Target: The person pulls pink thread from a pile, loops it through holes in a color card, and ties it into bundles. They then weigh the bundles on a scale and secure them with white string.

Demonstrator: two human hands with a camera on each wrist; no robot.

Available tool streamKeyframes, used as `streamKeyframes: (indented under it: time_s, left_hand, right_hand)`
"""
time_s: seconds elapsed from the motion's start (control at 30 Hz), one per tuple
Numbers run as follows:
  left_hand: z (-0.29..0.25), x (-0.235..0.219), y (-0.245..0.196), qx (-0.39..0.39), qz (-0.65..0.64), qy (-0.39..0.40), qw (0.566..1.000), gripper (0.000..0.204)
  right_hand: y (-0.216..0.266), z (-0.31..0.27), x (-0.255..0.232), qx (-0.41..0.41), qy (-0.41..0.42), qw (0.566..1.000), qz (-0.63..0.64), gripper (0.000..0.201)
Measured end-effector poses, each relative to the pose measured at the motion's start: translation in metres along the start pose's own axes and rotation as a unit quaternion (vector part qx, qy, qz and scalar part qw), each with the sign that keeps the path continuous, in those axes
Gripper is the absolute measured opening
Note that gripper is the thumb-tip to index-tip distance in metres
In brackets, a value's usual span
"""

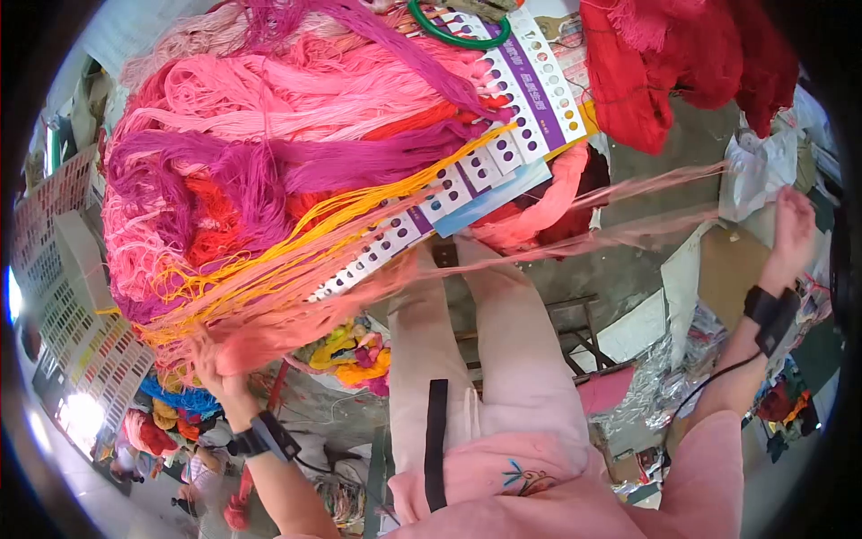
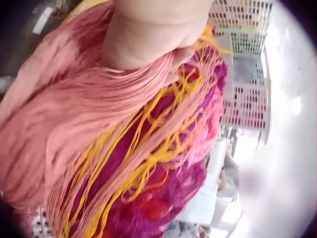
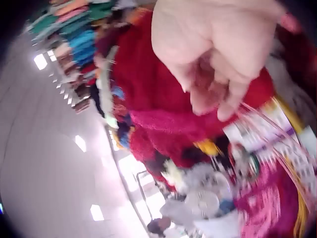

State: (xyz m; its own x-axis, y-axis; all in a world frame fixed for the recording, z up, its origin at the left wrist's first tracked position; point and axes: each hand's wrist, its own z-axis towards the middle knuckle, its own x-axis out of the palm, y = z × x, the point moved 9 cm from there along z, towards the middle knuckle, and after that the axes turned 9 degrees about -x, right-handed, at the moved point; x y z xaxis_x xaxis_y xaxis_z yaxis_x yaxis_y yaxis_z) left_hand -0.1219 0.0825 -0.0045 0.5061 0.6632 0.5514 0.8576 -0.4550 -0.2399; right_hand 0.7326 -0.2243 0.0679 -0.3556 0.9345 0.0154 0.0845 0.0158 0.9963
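Note:
The left hand (image 1: 217, 366) (image 2: 153, 34) grips a thick salmon-pink skein (image 1: 292, 334) (image 2: 74, 109) at the lower left of the thread pile, its fingers partly hidden by the strands. Far out to the right, the right hand (image 1: 792, 235) (image 3: 215, 44) has curled fingers that pinch thin pink strands (image 3: 267, 121). Between the two hands these strands (image 1: 620, 235) run stretched across the person's legs. Yellow threads (image 1: 332, 205) (image 2: 148, 168) lie beside the salmon ones, over magenta thread (image 1: 359, 162) (image 2: 133, 218).
Punched colour cards (image 1: 537, 81) and a light blue card (image 1: 492, 199) lie by the pile, with a green ring (image 1: 458, 40) above. Red skeins (image 1: 628, 99) hang at the upper right. White plastic (image 1: 759, 175) is near the right hand. Perforated baskets (image 1: 54, 234) stand at left.

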Motion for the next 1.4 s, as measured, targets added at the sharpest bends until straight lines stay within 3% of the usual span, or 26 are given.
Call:
streamKeyframes:
  time_s: [0.07, 0.1, 0.13, 0.17, 0.2, 0.23, 0.27, 0.33, 0.37, 0.43, 0.47, 0.53, 0.57, 0.63, 0.67, 0.73, 0.83, 0.9, 0.97, 1.07, 1.13, 1.17, 1.2, 1.3, 1.33, 1.4]
  left_hand:
    - [-0.008, 0.066, 0.108, -0.229, -0.030, 0.131, 0.964, 0.032]
    - [-0.006, 0.084, 0.164, -0.284, -0.006, 0.148, 0.947, 0.030]
    - [-0.008, 0.097, 0.215, -0.337, 0.019, 0.165, 0.927, 0.029]
    - [0.003, 0.082, 0.234, -0.269, 0.304, 0.099, 0.908, 0.024]
    - [0.007, 0.091, 0.264, -0.239, 0.384, 0.053, 0.890, 0.021]
    - [0.010, 0.091, 0.292, -0.274, 0.372, 0.046, 0.886, 0.019]
    - [0.015, 0.097, 0.312, -0.274, 0.369, 0.046, 0.887, 0.019]
    - [0.026, 0.102, 0.332, -0.217, 0.446, 0.000, 0.868, 0.022]
    - [0.035, 0.099, 0.344, -0.218, 0.445, -0.003, 0.868, 0.022]
    - [0.051, 0.087, 0.367, -0.242, 0.608, 0.032, 0.755, 0.017]
    - [0.050, 0.094, 0.368, -0.243, 0.606, 0.031, 0.757, 0.017]
    - [0.046, 0.105, 0.365, -0.239, 0.717, 0.022, 0.655, 0.014]
    - [0.044, 0.104, 0.363, -0.238, 0.716, 0.022, 0.656, 0.014]
    - [0.040, 0.100, 0.350, -0.200, 0.673, -0.009, 0.712, 0.012]
    - [0.045, 0.093, 0.348, -0.200, 0.674, -0.012, 0.711, 0.012]
    - [0.053, 0.088, 0.356, -0.238, 0.551, 0.063, 0.797, 0.012]
    - [0.053, 0.090, 0.362, -0.217, 0.494, 0.054, 0.841, 0.013]
    - [0.054, 0.091, 0.365, -0.206, 0.514, 0.033, 0.832, 0.014]
    - [0.053, 0.094, 0.360, -0.194, 0.535, 0.012, 0.822, 0.016]
    - [0.046, 0.104, 0.339, -0.167, 0.550, 0.037, 0.817, 0.021]
    - [0.031, 0.113, 0.340, -0.334, 0.281, 0.119, 0.892, 0.015]
    - [0.029, 0.106, 0.330, -0.315, 0.172, 0.040, 0.933, 0.022]
    - [0.029, 0.110, 0.329, -0.312, 0.173, 0.038, 0.933, 0.022]
    - [0.027, 0.128, 0.362, -0.323, 0.410, 0.175, 0.835, 0.021]
    - [0.032, 0.125, 0.365, -0.323, 0.407, 0.177, 0.836, 0.021]
    - [0.048, 0.109, 0.360, -0.214, 0.694, 0.126, 0.676, 0.015]
  right_hand:
    - [0.029, -0.019, 0.078, 0.033, 0.154, 0.963, 0.217, 0.019]
    - [0.039, -0.014, 0.063, -0.097, 0.131, 0.977, -0.138, 0.016]
    - [-0.007, -0.112, 0.222, -0.037, 0.323, 0.944, 0.046, 0.014]
    - [-0.037, -0.139, 0.246, -0.017, 0.224, 0.964, -0.145, 0.012]
    - [-0.058, -0.169, 0.282, 0.033, 0.279, 0.945, -0.167, 0.006]
    - [-0.086, -0.192, 0.305, 0.083, 0.326, 0.931, -0.142, 0.005]
    - [-0.090, -0.206, 0.329, -0.031, 0.387, 0.912, -0.132, 0.005]
    - [-0.103, -0.226, 0.348, -0.134, 0.380, 0.898, -0.176, 0.007]
    - [-0.112, -0.232, 0.349, -0.132, 0.381, 0.898, -0.177, 0.007]
    - [-0.102, -0.250, 0.358, -0.316, 0.402, 0.818, -0.263, 0.012]
    - [-0.104, -0.250, 0.355, -0.317, 0.405, 0.816, -0.264, 0.012]
    - [-0.104, -0.241, 0.347, -0.303, 0.380, 0.837, -0.251, 0.017]
    - [-0.104, -0.240, 0.348, -0.304, 0.381, 0.836, -0.251, 0.017]
    - [-0.098, -0.251, 0.355, -0.335, 0.419, 0.812, -0.229, 0.018]
    - [-0.097, -0.256, 0.356, -0.332, 0.420, 0.813, -0.227, 0.018]
    - [-0.091, -0.275, 0.363, -0.375, 0.448, 0.763, -0.276, 0.022]
    - [-0.099, -0.271, 0.360, -0.347, 0.466, 0.772, -0.257, 0.024]
    - [-0.101, -0.268, 0.360, -0.327, 0.477, 0.783, -0.231, 0.023]
    - [-0.107, -0.262, 0.359, -0.250, 0.487, 0.813, -0.202, 0.022]
    - [-0.101, -0.258, 0.358, -0.241, 0.470, 0.826, -0.196, 0.020]
    - [-0.102, -0.257, 0.356, -0.253, 0.466, 0.826, -0.190, 0.019]
    - [-0.102, -0.258, 0.356, -0.265, 0.467, 0.824, -0.181, 0.018]
    - [-0.104, -0.257, 0.356, -0.264, 0.467, 0.825, -0.178, 0.018]
    - [-0.118, -0.251, 0.350, -0.119, 0.468, 0.870, -0.101, 0.019]
    - [-0.121, -0.251, 0.350, -0.121, 0.469, 0.869, -0.103, 0.019]
    - [-0.121, -0.249, 0.353, -0.151, 0.454, 0.871, -0.112, 0.021]
